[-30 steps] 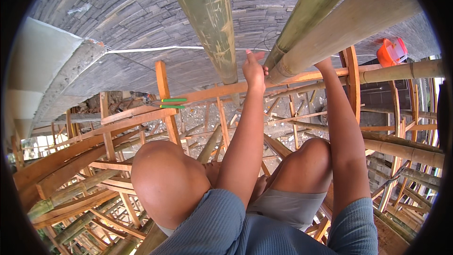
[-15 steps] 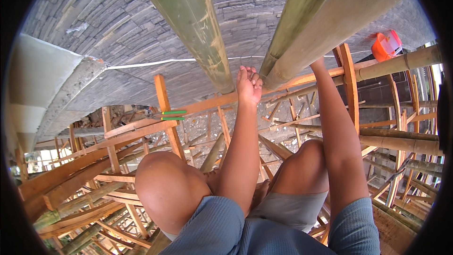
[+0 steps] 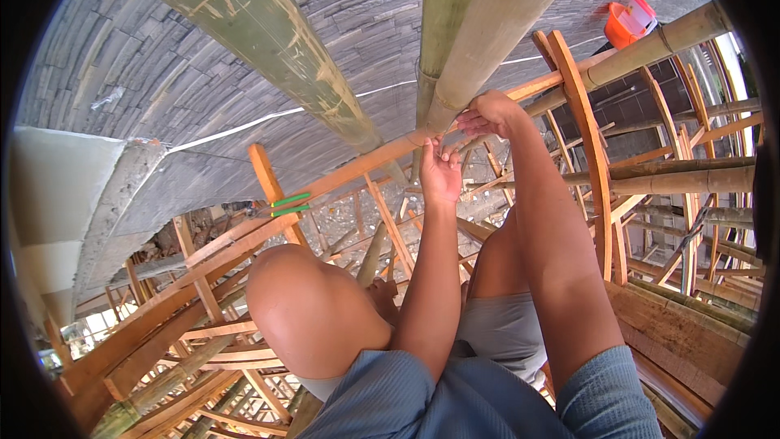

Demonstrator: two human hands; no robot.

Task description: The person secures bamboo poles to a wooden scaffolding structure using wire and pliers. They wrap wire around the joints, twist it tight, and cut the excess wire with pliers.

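Observation:
Two bamboo poles meet a wooden beam [image 3: 349,178] in front of me: a green one [image 3: 439,24] and a thicker pale one [image 3: 504,16] beside it. My left hand [image 3: 441,175] is at the beam just below their lower ends, palm up, fingers curled in; what they pinch is too small to make out. Close by on the right, my right hand [image 3: 491,116] reaches round the base of the pale pole with its fingers stretched out toward the left hand. Green-handled pliers [image 3: 291,205] rest on the beam to the left.
A third, scuffed green bamboo pole [image 3: 268,24] leans left of my hands. An orange bucket [image 3: 624,26] stands at upper right. Beneath me is a lattice of timber and bamboo over a rubble-strewn floor. A grey stone wall [image 3: 97,41] rises beyond the beam.
My right hand has come out from behind the pale pole and moved left, close to my left hand. My view has shifted, so the poles appear farther left.

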